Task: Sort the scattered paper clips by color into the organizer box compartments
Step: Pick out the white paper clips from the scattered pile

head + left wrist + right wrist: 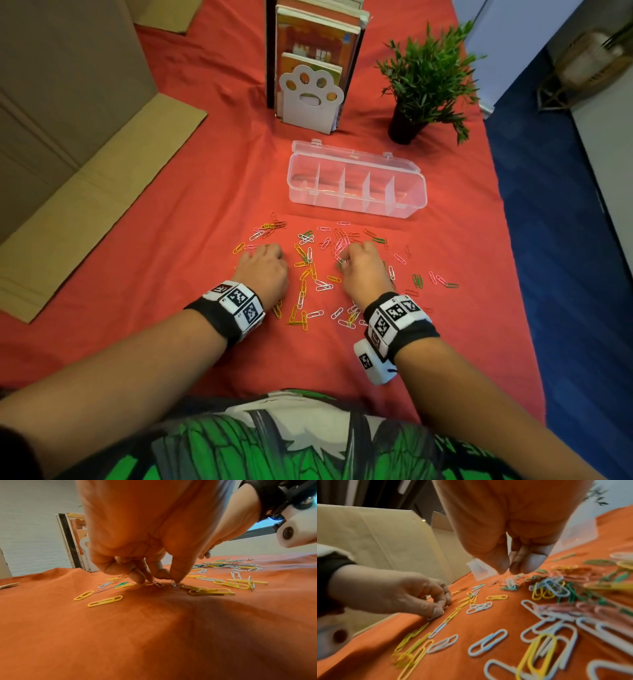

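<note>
Left hand (265,270) at 9 o'clock pinching a white clip (173,583) off the red cloth (178,240); right hand (363,270) at 3, fingertips bunched, grasp unclear. Paper clips (308,270) scattered between. Organizer box (356,180) open at 12, beyond.

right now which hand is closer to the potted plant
Right. The right hand sits among the clips on the plant's side of the cloth, nearly below it. The left hand works clips farther across, toward the cardboard.
</note>
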